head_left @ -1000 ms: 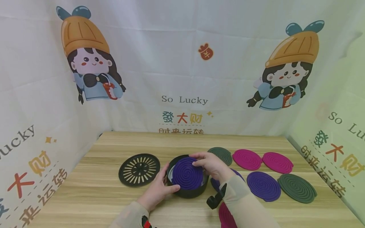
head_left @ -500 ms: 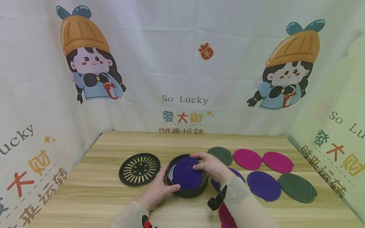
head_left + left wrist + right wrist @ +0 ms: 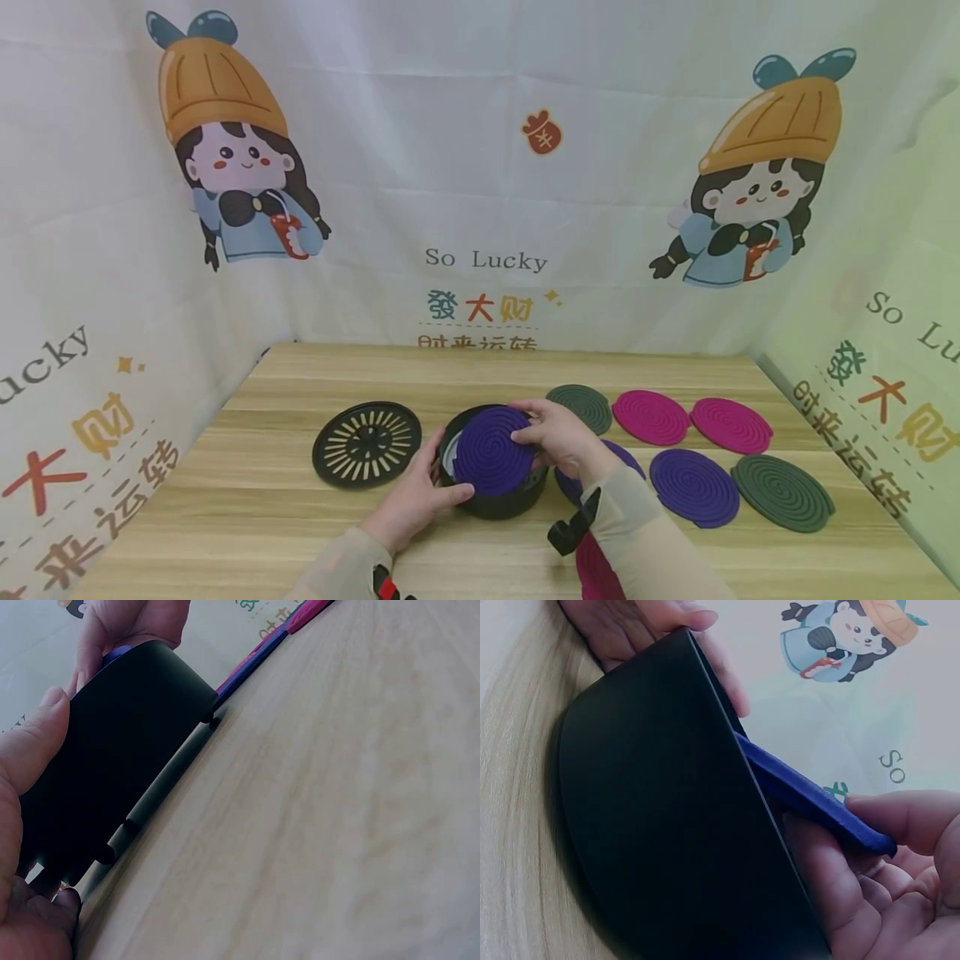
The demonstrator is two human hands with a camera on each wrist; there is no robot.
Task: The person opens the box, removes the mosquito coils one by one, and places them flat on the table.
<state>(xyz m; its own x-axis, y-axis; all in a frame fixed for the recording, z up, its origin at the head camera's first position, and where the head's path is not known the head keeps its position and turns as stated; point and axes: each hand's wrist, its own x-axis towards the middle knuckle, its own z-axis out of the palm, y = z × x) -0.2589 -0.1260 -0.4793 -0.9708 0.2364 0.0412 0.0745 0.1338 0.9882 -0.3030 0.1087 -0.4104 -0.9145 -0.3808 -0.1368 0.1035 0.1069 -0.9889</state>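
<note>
My right hand [image 3: 562, 437] pinches the right edge of a purple-blue mosquito coil [image 3: 493, 452]. The coil lies tilted over the mouth of a round black mosquito coil holder [image 3: 502, 507]. In the right wrist view, the coil's [image 3: 806, 787] far edge dips inside the holder's rim [image 3: 727, 727], while the raised edge sits between my thumb and fingers. My left hand [image 3: 412, 500] grips the holder's left side. From the left wrist, its thumb [image 3: 39, 739] shows on the wall near the rim, with fingers low at the base. The coil hides most of a pale interior.
A black slotted lid [image 3: 367, 446] lies to the left on the wooden table [image 3: 247, 492]. On the right lie green [image 3: 783, 493], magenta [image 3: 650, 417] and purple [image 3: 695, 489] coils. Another magenta coil [image 3: 596, 571] is partly under the right forearm. A printed cloth [image 3: 480, 192] stands behind.
The coil's right edge has lifted slightly with my right hand, and the coil has shifted a little up in view. My left hand and the holder stay in place.
</note>
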